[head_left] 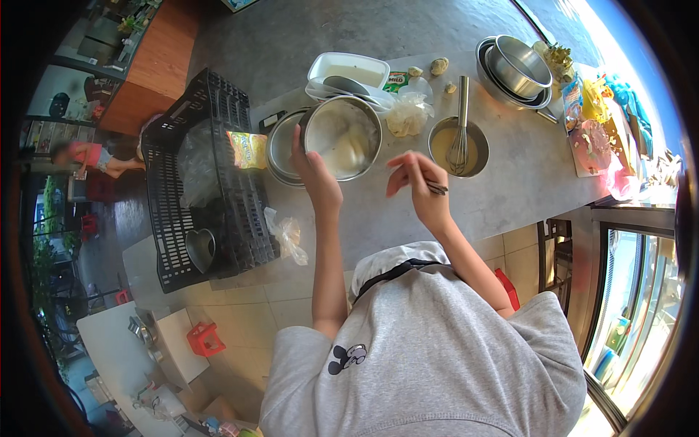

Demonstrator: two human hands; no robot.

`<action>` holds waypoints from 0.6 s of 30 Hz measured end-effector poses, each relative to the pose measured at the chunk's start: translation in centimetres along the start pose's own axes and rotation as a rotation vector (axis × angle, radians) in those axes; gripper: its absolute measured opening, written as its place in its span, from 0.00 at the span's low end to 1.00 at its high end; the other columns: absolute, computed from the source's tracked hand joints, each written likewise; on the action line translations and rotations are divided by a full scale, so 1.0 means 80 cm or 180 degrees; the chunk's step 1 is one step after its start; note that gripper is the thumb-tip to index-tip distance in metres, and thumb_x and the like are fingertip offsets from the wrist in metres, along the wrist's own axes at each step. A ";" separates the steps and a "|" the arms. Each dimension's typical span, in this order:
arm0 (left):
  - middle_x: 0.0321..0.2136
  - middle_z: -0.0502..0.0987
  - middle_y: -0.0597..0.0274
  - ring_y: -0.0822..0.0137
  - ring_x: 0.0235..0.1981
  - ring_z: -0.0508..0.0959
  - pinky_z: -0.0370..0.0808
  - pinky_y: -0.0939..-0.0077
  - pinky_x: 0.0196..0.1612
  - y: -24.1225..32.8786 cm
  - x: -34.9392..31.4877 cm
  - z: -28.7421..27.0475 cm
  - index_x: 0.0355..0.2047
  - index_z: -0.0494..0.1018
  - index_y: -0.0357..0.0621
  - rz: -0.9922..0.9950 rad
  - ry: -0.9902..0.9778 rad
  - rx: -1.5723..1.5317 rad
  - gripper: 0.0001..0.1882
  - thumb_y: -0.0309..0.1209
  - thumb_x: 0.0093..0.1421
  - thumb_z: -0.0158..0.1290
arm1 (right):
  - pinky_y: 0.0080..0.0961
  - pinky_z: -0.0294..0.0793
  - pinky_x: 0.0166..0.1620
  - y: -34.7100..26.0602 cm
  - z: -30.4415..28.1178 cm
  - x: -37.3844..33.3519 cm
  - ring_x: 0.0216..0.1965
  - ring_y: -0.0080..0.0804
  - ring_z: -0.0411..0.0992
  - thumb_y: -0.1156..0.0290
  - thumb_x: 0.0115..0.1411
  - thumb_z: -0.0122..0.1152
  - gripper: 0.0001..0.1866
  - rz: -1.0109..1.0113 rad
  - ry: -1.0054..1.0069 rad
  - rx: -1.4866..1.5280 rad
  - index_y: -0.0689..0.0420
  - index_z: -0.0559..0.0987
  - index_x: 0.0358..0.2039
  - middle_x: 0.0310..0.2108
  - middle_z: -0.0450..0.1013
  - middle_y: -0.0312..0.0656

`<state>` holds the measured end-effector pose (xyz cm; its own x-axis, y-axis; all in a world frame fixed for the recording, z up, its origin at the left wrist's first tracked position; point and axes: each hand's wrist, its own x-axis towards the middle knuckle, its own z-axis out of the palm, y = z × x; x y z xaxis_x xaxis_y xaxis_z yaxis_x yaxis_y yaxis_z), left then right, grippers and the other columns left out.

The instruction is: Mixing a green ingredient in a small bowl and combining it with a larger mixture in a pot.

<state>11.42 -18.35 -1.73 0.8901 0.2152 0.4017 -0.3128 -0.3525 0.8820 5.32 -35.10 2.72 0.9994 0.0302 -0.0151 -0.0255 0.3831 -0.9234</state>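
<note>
My left hand (319, 178) grips the side of a metal bowl (344, 138), thumb up along the rim. The bowl is tilted and holds a pale, creamy mass. My right hand (422, 182) hovers just right of it, fingers bent. A small dark, thin thing (437, 189) shows at its outer edge; what it is cannot be made out. Right of that hand stands a metal bowl (483, 162) of yellowish liquid, with a wire whisk (460, 131) leaning in it. Another metal bowl (279, 151) sits partly hidden behind the held one.
A black plastic crate (171, 211) stands at the left, with a yellow packet (247, 150) by its edge. White plastic containers (349, 65), a knotted clear bag (408, 115) and stacked metal bowls (518, 69) line the far side. Colourful bags (597, 102) lie at right.
</note>
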 end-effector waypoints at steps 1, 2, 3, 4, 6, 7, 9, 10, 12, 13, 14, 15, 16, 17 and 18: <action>0.57 0.54 0.49 0.54 0.56 0.54 0.50 0.64 0.58 0.000 0.001 0.002 0.58 0.50 0.37 -0.0070 -0.0018 -0.0066 0.34 0.53 0.63 0.24 | 0.21 0.73 0.30 -0.001 -0.004 -0.001 0.22 0.29 0.73 0.64 0.65 0.38 0.19 0.0156 -0.0210 -0.0039 0.68 0.73 0.32 0.19 0.71 0.44; 0.57 0.53 0.49 0.54 0.57 0.54 0.50 0.64 0.58 0.000 0.002 0.005 0.58 0.50 0.37 -0.0140 -0.0036 -0.0134 0.34 0.53 0.63 0.24 | 0.21 0.73 0.30 0.001 -0.002 0.002 0.22 0.29 0.73 0.64 0.65 0.38 0.19 0.0151 -0.0204 -0.0051 0.68 0.73 0.32 0.19 0.71 0.44; 0.57 0.53 0.49 0.54 0.57 0.54 0.50 0.64 0.58 0.000 0.005 0.008 0.58 0.50 0.37 -0.0139 -0.0039 -0.0150 0.34 0.53 0.63 0.24 | 0.20 0.72 0.29 0.005 0.003 0.005 0.21 0.28 0.72 0.64 0.65 0.39 0.19 -0.0364 0.0409 -0.0185 0.68 0.73 0.31 0.18 0.71 0.43; 0.57 0.53 0.49 0.55 0.57 0.54 0.50 0.64 0.58 0.000 0.008 0.010 0.58 0.50 0.38 -0.0019 -0.0056 -0.0093 0.34 0.53 0.63 0.24 | 0.20 0.72 0.27 0.007 0.006 0.008 0.20 0.27 0.72 0.64 0.64 0.40 0.19 -0.0880 0.1012 -0.0316 0.68 0.73 0.30 0.18 0.71 0.43; 0.57 0.53 0.49 0.55 0.57 0.54 0.51 0.64 0.57 -0.001 0.012 0.018 0.58 0.50 0.38 0.0102 -0.0068 -0.0051 0.34 0.53 0.63 0.24 | 0.20 0.72 0.28 0.003 -0.009 0.004 0.20 0.27 0.72 0.64 0.64 0.40 0.19 -0.0521 0.0580 -0.0325 0.68 0.73 0.30 0.18 0.71 0.42; 0.56 0.53 0.49 0.55 0.56 0.54 0.51 0.64 0.57 0.001 0.012 0.024 0.58 0.51 0.39 0.0067 -0.0114 0.0023 0.34 0.53 0.63 0.24 | 0.20 0.72 0.28 0.001 -0.014 0.001 0.20 0.26 0.72 0.65 0.64 0.40 0.18 -0.0154 0.0164 -0.0321 0.68 0.73 0.30 0.18 0.71 0.42; 0.56 0.53 0.49 0.55 0.56 0.54 0.51 0.65 0.57 0.003 0.014 0.034 0.58 0.51 0.39 0.0039 -0.0166 0.0078 0.34 0.53 0.62 0.24 | 0.20 0.73 0.28 -0.003 -0.015 0.001 0.20 0.27 0.72 0.65 0.64 0.40 0.18 -0.0209 0.0128 0.0136 0.67 0.73 0.31 0.18 0.71 0.42; 0.56 0.54 0.48 0.54 0.56 0.54 0.51 0.65 0.57 0.005 0.016 0.037 0.58 0.51 0.39 0.0060 -0.0151 0.0001 0.34 0.54 0.62 0.24 | 0.21 0.73 0.29 0.001 -0.019 0.003 0.21 0.28 0.72 0.65 0.65 0.39 0.18 -0.0426 0.0370 -0.0136 0.67 0.73 0.32 0.19 0.72 0.43; 0.56 0.54 0.48 0.54 0.55 0.55 0.51 0.65 0.56 0.010 0.016 0.044 0.58 0.51 0.39 0.0090 -0.0155 -0.0078 0.34 0.54 0.62 0.24 | 0.23 0.73 0.30 0.007 -0.025 0.005 0.23 0.30 0.72 0.64 0.65 0.38 0.19 -0.0854 0.0856 -0.0679 0.67 0.72 0.33 0.20 0.72 0.44; 0.55 0.55 0.48 0.54 0.54 0.56 0.52 0.65 0.56 0.015 0.015 0.045 0.58 0.51 0.39 0.0072 -0.0213 0.0041 0.34 0.54 0.62 0.24 | 0.23 0.73 0.30 0.004 -0.025 0.003 0.23 0.30 0.72 0.64 0.65 0.38 0.19 -0.0859 0.0868 -0.0690 0.67 0.72 0.33 0.20 0.72 0.44; 0.55 0.55 0.48 0.54 0.53 0.56 0.52 0.65 0.56 0.017 0.014 0.046 0.58 0.51 0.40 0.0055 -0.0271 0.0163 0.35 0.55 0.62 0.24 | 0.22 0.73 0.30 -0.001 -0.023 0.000 0.23 0.28 0.72 0.65 0.65 0.39 0.18 -0.0623 0.0564 -0.0169 0.67 0.73 0.33 0.20 0.72 0.43; 0.55 0.55 0.48 0.54 0.53 0.56 0.52 0.65 0.56 0.015 0.014 0.048 0.58 0.51 0.40 0.0055 -0.0278 0.0154 0.35 0.55 0.62 0.24 | 0.21 0.73 0.29 -0.004 -0.022 -0.001 0.23 0.27 0.72 0.66 0.65 0.40 0.17 -0.0383 0.0256 0.0352 0.66 0.73 0.32 0.19 0.72 0.41; 0.55 0.56 0.48 0.54 0.53 0.57 0.52 0.64 0.55 0.015 0.016 0.050 0.58 0.51 0.40 0.0064 -0.0241 0.0025 0.35 0.55 0.62 0.24 | 0.21 0.73 0.29 -0.001 -0.024 0.001 0.23 0.27 0.72 0.66 0.65 0.40 0.17 -0.0397 0.0268 0.0347 0.66 0.73 0.32 0.19 0.72 0.41; 0.55 0.57 0.48 0.54 0.52 0.57 0.52 0.64 0.55 0.016 0.017 0.052 0.58 0.51 0.40 0.0072 -0.0203 -0.0101 0.35 0.55 0.62 0.24 | 0.21 0.73 0.29 0.005 -0.025 0.004 0.22 0.27 0.72 0.65 0.65 0.40 0.17 -0.0728 0.0665 -0.0242 0.67 0.73 0.32 0.19 0.72 0.42; 0.55 0.57 0.48 0.54 0.52 0.57 0.52 0.64 0.55 0.017 0.017 0.053 0.58 0.51 0.40 0.0080 -0.0212 -0.0108 0.35 0.55 0.62 0.24 | 0.21 0.73 0.29 0.008 -0.026 0.006 0.21 0.27 0.72 0.65 0.65 0.39 0.18 -0.1052 0.1060 -0.0833 0.67 0.73 0.32 0.18 0.72 0.42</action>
<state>13.59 -22.38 -1.07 0.9016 0.1452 0.4074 -0.3453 -0.3256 0.8802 5.83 -36.80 1.34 0.9072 -0.3638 0.2112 0.2557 0.0784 -0.9636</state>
